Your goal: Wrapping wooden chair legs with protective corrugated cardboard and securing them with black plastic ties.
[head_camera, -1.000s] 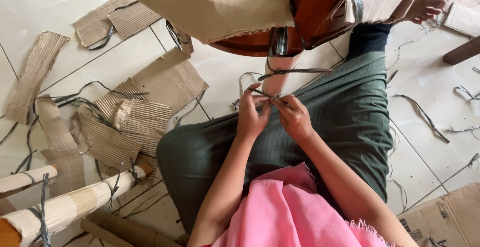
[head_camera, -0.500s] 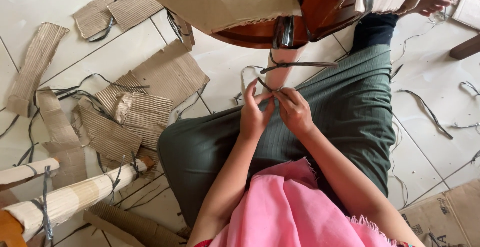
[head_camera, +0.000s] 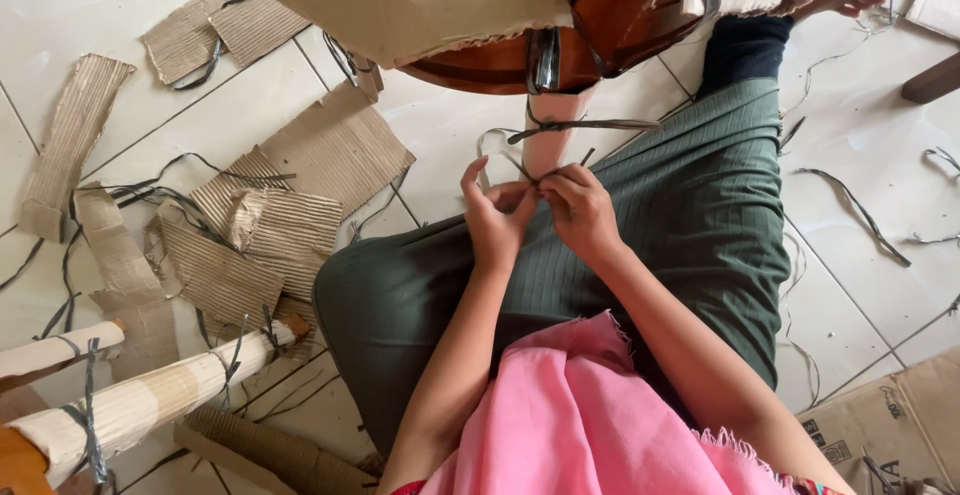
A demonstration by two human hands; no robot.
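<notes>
The left hand [head_camera: 493, 217] and right hand [head_camera: 578, 210] are meeting fingertip to fingertip, pinching a dark strap [head_camera: 520, 167] against the paper-wrapped chair leg [head_camera: 548, 137] just beyond them. Torn cardboard [head_camera: 300, 180] is crowding the floor to the left; bare tile [head_camera: 860, 145] is lying open to the right.

i had only one view, from the camera worn on the head. it looked almost straight down over the lap, close enough that both forearms filled the lower middle. the left hand [head_camera: 493, 217] and right hand [head_camera: 580, 211] sat near centre, the tiled floor [head_camera: 60, 5] spread out to the left, and a wooden chair [head_camera: 610, 5] cut across the top edge.
</notes>
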